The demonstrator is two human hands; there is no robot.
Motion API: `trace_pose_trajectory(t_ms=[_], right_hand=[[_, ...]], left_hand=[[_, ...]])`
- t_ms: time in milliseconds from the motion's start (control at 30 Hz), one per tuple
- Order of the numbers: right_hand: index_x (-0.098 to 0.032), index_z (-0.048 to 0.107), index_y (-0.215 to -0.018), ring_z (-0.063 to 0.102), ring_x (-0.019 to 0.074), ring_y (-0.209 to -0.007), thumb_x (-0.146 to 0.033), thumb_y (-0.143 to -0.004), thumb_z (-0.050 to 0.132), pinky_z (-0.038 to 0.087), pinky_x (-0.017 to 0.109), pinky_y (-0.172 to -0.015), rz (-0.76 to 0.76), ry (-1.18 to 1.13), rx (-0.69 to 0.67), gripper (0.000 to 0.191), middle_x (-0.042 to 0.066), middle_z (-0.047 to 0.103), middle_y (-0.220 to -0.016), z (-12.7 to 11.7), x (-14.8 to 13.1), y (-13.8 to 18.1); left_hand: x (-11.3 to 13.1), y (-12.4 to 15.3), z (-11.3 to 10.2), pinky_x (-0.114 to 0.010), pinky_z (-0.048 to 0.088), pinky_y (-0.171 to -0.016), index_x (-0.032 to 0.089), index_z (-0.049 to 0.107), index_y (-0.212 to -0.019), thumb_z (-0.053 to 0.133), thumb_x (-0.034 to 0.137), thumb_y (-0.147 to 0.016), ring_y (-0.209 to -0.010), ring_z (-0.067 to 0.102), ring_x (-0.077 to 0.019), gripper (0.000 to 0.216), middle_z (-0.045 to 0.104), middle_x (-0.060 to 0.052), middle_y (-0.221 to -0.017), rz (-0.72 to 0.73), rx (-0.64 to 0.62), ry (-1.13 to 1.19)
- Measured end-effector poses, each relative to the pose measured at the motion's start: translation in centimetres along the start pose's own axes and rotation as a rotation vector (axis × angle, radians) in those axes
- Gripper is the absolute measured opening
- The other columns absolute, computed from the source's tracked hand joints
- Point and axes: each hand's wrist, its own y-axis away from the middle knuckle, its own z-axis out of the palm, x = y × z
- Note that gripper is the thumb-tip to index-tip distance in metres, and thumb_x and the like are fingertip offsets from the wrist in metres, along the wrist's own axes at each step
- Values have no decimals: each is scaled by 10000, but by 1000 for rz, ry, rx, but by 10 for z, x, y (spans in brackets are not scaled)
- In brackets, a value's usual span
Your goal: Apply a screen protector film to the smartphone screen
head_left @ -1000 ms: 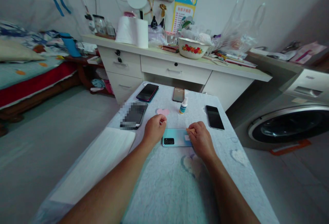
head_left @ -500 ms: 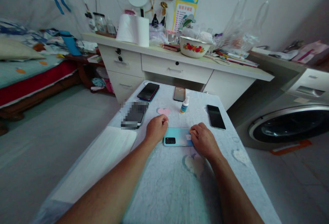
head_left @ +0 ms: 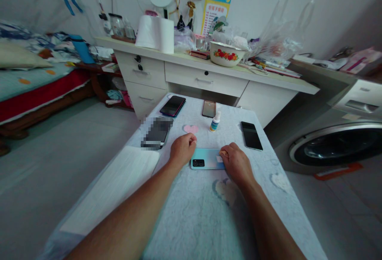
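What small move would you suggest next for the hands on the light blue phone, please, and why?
Probably slide the right hand leftward, drawing the small white piece under its fingertips along the light blue phone: the left hand rests at the camera end, and most of the back lies uncovered.

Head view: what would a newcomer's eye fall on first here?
The left hand and right hand meet at a light-blue phone lying back-up on the table, one at each end. Just beyond are a small bottle and a pink heart, with a black phone off to the right.
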Motion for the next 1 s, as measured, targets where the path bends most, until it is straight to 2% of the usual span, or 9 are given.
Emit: trace_pose_trajectory(t_ms=[467,633,833,933,1000], right_hand=[[-194,681,-972,592,135,-812,-219,-962,446,389,231,-706,-160,-30,-31,237,44,610,-968,15,-27,0],[-199,686,-955,589,139,-820,-234,-956,457,386,233,-709,-92,-28,-11,231,44,610,-963,11,-13,-1],[-188,693,-934,582,144,-823,-238,-939,477,370,238,-710,-5,-15,48,222,51,611,-942,4,14,-5],[-188,696,-906,575,142,-802,-247,-934,489,362,241,-698,37,-7,66,217,45,608,-922,3,22,-6],[-189,695,-895,571,141,-793,-249,-931,498,357,241,-693,53,-7,78,209,42,605,-913,3,25,-7]], left_hand=[[2,2,-4,-237,397,-663,206,645,-830,500,209,-833,-750,627,-146,145,694,-2,-786,45,-42,-27],[6,4,-9,-240,374,-632,200,641,-813,473,228,-850,-727,614,-148,174,679,-5,-760,68,-88,-59],[13,5,-17,-248,384,-645,184,611,-740,433,172,-822,-720,595,-150,196,649,-12,-731,72,-183,-71],[13,4,-23,-253,409,-676,185,605,-792,470,198,-798,-752,595,-157,136,651,-11,-782,69,-263,-37],[13,5,-28,-266,429,-721,189,600,-869,537,281,-781,-823,596,-175,141,653,-21,-873,93,-329,-30]])
